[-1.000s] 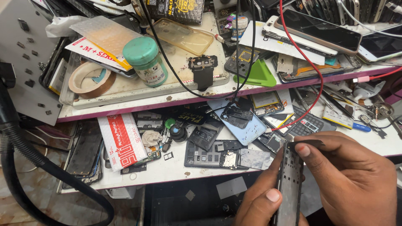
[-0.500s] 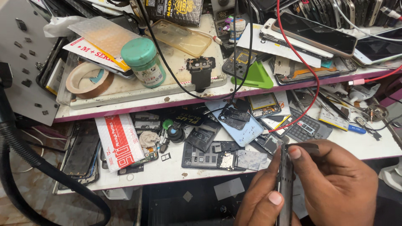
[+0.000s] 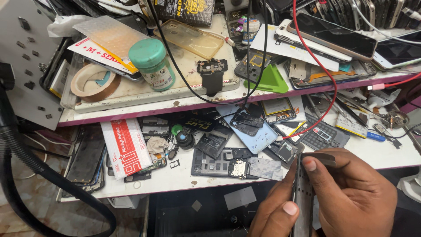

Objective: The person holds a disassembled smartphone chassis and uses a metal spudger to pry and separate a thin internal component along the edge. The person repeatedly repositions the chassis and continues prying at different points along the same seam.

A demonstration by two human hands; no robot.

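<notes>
My hands are low, near the front edge of the worktop (image 3: 175,182), over the dark gap below it. There is free room here, just off the edge. My left hand (image 3: 274,210) comes up from the bottom, fingers curled, and pinches the thin phone frame (image 3: 302,202) from the left, thumb on its side. The frame stands up on its thin edge between both hands. My right hand (image 3: 355,197) reaches in from the right, bent at the wrist. It is pressed closed on dark tweezers (image 3: 322,157), whose tip meets the top of the frame.

Just past my hands, the worktop is crowded with phone boards (image 3: 228,164) and a blue phone back (image 3: 254,129). A red wire (image 3: 326,74) loops over them. Higher up is a shelf (image 3: 131,112) with a green-lidded jar (image 3: 152,63), a tape roll (image 3: 90,81) and a green wedge (image 3: 272,81).
</notes>
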